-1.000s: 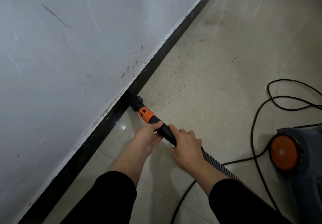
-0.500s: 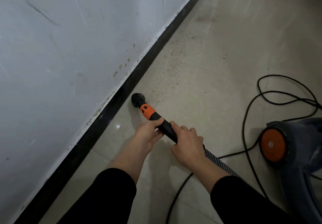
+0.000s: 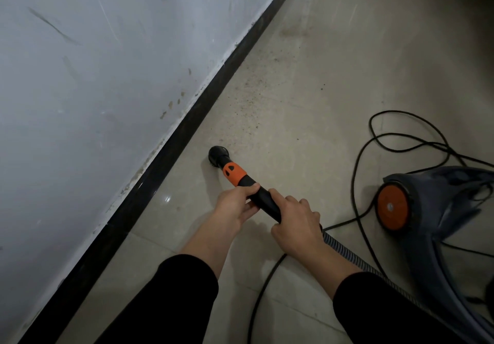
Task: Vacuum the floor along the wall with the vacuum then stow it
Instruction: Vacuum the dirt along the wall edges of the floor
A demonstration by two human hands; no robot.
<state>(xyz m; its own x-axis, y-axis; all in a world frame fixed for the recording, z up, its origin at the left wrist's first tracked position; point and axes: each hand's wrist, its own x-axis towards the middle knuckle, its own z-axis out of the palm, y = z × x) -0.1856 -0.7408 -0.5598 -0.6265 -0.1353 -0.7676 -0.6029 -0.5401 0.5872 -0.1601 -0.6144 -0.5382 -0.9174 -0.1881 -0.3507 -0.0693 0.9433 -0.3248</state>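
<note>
Vacuum wand (image 3: pixel 267 202): a black tube with an orange collar (image 3: pixel 234 173), held at a slant low over the floor (image 3: pixel 334 70). Its round brush nozzle (image 3: pixel 218 156) is down on the tile, near the dark skirting board (image 3: pixel 165 148) but apart from it. The left hand (image 3: pixel 235 206) grips the tube just behind the collar, thumb laid over the top and fingers curled underneath. The right hand (image 3: pixel 296 226) grips the rear end of the tube, fingers wrapped over it, where the ribbed hose (image 3: pixel 337 248) begins. The hose runs back under the right forearm toward the lower right. The vacuum body (image 3: pixel 441 204) (grey, with an orange wheel (image 3: pixel 393 207) facing the camera) sits on the floor at the right, well apart from the nozzle. A black power cord (image 3: pixel 357 161) lies in loose loops beside and beyond the body. Dark specks (image 3: pixel 251 97) are scattered over the tile ahead of the nozzle, along the skirting. Above the skirting rises a pale, scuffed wall (image 3: pixel 93 76). Both forearms emerge from black sleeves (image 3: pixel 187 290).
</note>
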